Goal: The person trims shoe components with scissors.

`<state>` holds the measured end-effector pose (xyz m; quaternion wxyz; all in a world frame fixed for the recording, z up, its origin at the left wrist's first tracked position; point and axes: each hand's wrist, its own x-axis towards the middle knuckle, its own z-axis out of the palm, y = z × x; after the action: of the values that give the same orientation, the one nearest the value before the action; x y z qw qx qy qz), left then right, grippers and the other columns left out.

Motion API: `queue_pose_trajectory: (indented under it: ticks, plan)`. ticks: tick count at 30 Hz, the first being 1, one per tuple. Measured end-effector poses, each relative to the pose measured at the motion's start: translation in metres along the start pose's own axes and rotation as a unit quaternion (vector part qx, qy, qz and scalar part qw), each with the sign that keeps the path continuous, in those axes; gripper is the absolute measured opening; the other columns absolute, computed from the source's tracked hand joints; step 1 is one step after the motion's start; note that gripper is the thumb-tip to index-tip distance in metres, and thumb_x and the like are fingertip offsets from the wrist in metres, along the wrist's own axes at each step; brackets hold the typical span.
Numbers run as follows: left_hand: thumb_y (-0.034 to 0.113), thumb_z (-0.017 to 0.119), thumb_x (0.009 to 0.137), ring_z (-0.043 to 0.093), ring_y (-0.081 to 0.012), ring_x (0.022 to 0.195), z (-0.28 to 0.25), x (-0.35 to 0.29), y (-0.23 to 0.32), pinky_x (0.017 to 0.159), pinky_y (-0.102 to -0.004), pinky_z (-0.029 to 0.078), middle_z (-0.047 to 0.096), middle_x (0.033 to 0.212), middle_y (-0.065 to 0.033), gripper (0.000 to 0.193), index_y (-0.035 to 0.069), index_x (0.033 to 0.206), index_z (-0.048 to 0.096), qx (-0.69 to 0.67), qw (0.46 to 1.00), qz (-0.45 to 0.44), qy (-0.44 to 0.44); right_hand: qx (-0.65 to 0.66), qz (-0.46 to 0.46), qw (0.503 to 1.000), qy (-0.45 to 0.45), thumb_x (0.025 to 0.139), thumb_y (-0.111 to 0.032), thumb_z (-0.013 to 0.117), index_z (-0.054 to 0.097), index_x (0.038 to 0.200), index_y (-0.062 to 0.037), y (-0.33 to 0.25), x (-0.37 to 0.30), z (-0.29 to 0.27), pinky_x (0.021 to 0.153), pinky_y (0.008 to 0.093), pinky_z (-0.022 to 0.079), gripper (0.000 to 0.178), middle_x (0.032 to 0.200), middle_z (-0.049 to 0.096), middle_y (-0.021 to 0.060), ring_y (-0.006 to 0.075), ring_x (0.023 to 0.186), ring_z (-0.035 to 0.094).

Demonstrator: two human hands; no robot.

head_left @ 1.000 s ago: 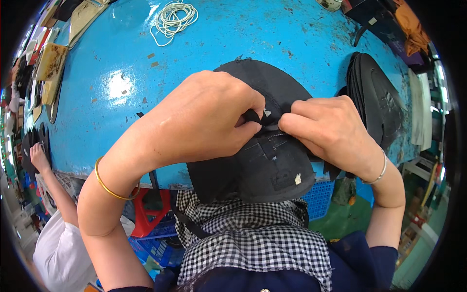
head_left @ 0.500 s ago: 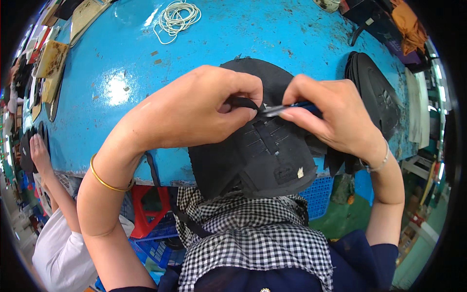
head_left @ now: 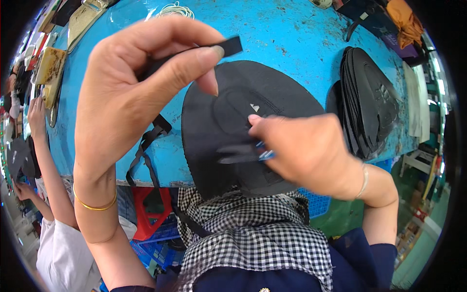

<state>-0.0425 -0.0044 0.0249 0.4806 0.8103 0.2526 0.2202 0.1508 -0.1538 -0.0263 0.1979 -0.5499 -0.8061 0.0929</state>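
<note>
My left hand (head_left: 141, 87), raised above the left part of the table, pinches a flat black strap (head_left: 231, 47) between thumb and fingers, its cut end sticking out to the right. More black strap (head_left: 142, 155) hangs in a loop over the table's near edge, below that hand. Blurred by motion, my right hand (head_left: 309, 151) is closed round small thread snips (head_left: 239, 153) with some blue on them, their blades toward the left. Beneath the snips lies a large black shoe-upper piece (head_left: 206, 117) with stitched outlines and a small white mark; the right hand partly hides it.
A stack of black upper pieces (head_left: 367, 97) stands to the right. Coiled white cord (head_left: 175, 9) lies at the far side of the blue table (head_left: 277, 29). Left, near stained blocks (head_left: 50, 65), a co-worker's arm (head_left: 53, 180) reaches in. A red stool (head_left: 148, 214) stands below the edge.
My left hand has lifted up and left with the strap, away from the upper. The right hand with the snips has come down and left; the snips no longer meet the strap.
</note>
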Motion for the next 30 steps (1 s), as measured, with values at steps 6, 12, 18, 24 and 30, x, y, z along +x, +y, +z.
queue_pose_trajectory:
  ticks: [6, 12, 18, 24, 30]
  plan:
    - [0.003, 0.074, 0.087, 0.055, -0.0022, 0.068, 0.005, -0.005, -0.007, 0.061, -0.0159, 0.042, 0.064, 0.077, 0.0006, 0.008, 0.002, 0.091, 0.067, -0.05, 0.999, -0.004, 0.01, 0.362, 0.365, 0.812, 0.276, 0.095, -0.022, 0.068, 0.067, 0.101, -0.004, 0.053, -0.057, -0.064, 0.055, 0.0164, 0.045, 0.019, 0.083, 0.068, -0.0017, 0.0022, 0.064, 0.06]
    - [0.002, 0.08, 0.074, 0.067, -0.0132, 0.071, 0.016, 0.007, -0.002, 0.067, -0.0257, 0.052, 0.069, 0.075, -0.0064, 0.011, -0.001, 0.081, 0.072, -0.007, 0.965, -0.114, -0.235, 0.216, 0.411, 0.794, 0.393, 0.106, -0.025, 0.05, 0.06, 0.126, -0.0003, 0.133, -0.164, -0.086, 0.085, 0.0236, 0.046, 0.033, 0.116, 0.064, 0.0057, 0.0066, 0.105, 0.058]
    - [0.009, 0.077, 0.075, 0.07, -0.021, 0.07, 0.042, 0.003, -0.02, 0.066, -0.03, 0.054, 0.072, 0.076, -0.0102, 0.011, 0.002, 0.082, 0.074, 0.125, 0.954, -0.066, -0.264, 0.287, 0.368, 0.823, 0.324, 0.105, -0.021, 0.052, 0.053, 0.127, -0.0023, 0.117, -0.15, -0.094, 0.051, 0.0177, 0.024, 0.028, 0.087, 0.054, -0.0041, -0.0016, 0.059, 0.032]
    - [0.013, 0.079, 0.073, 0.066, -0.0265, 0.065, 0.047, -0.001, -0.024, 0.059, -0.0344, 0.05, 0.068, 0.072, -0.0115, 0.014, 0.004, 0.082, 0.072, 0.178, 0.959, -0.009, -0.22, 0.175, 0.063, 0.983, -0.006, 0.076, -0.003, 0.073, 0.064, 0.085, -0.0029, 0.05, -0.044, -0.05, 0.063, 0.0326, 0.051, 0.012, 0.086, 0.068, 0.009, 0.0239, 0.072, 0.065]
    - [0.016, 0.08, 0.075, 0.061, -0.0246, 0.059, 0.034, 0.004, -0.029, 0.055, -0.0347, 0.045, 0.062, 0.064, -0.0116, 0.017, 0.004, 0.083, 0.07, 0.224, 0.957, 0.02, -0.184, 0.037, -0.095, 0.985, -0.136, 0.077, -0.013, 0.072, 0.055, 0.087, -0.0115, 0.043, -0.007, -0.028, 0.053, 0.0366, 0.047, 0.02, 0.07, 0.055, 0.0032, 0.023, 0.067, 0.062]
